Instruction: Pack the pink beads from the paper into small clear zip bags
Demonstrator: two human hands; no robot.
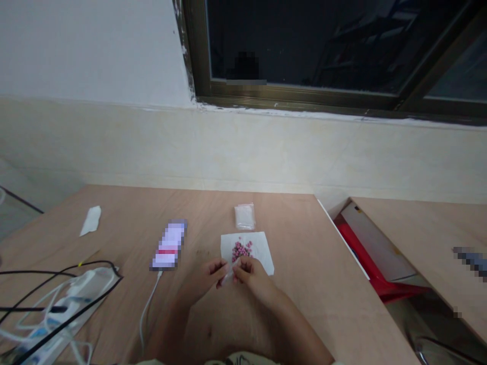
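My left hand (208,278) and my right hand (257,280) are close together at the near edge of a sheet of white paper (265,248). Between their pinched fingers is a small clear plastic bag (229,276), with a hint of pink near it. A heap of small pink and dark bead-like pieces (240,249) lies on the paper, partly hidden behind my right hand. Just beyond the sheet rests a flat stack of clear plastic bags (244,217).
To the left lies a phone (169,246) with a white charging cable (146,310). A power strip (89,284) tangled in cords takes up the near left. A white paper scrap (91,220) sits farther back. Past the table's right edge is a red object (395,291).
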